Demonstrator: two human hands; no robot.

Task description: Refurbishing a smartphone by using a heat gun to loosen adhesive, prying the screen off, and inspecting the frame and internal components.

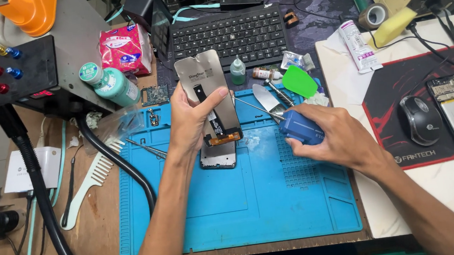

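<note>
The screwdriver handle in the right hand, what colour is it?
Blue; the screwdriver handle shows best in the head view, gripped by the right hand.

you hold a phone screen panel upright in your left hand, its grey metal back facing you. it is a tall rectangle with rounded top corners and a small notch in the top edge. a dark flex strip runs down its back to an orange-brown connector tail at the bottom edge. just beneath it a phone frame lies flat on the blue mat, mostly hidden by the panel. in your right hand you grip a blue-handled screwdriver, lying nearly level, its thin metal shaft reaching left and its tip close to the panel's right edge.
</note>
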